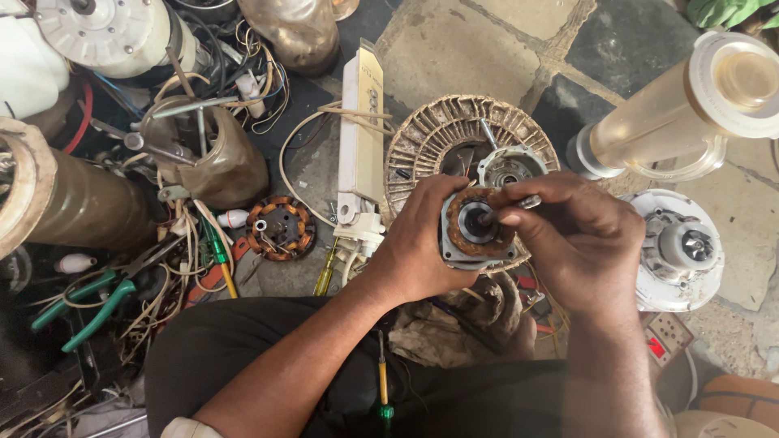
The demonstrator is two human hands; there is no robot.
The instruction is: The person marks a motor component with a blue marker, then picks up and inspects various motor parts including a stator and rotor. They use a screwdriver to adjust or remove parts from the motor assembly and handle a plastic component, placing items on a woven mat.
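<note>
Copper windings ring the small grey metal motor stator (477, 231) that the left hand (422, 243) grips by its housing, above the lap, over a stone floor (479, 49). The right hand (580, 243) is closed around a thin silver metal shaft (526, 202) whose tip sits at the motor's centre bearing. A slip could, I judge, scrape the fine windings, since the shaft sits so close to them. A brown plastic jar (219, 158) to the left holds metal rods; the clear blender jar (690, 109) looks empty.
</note>
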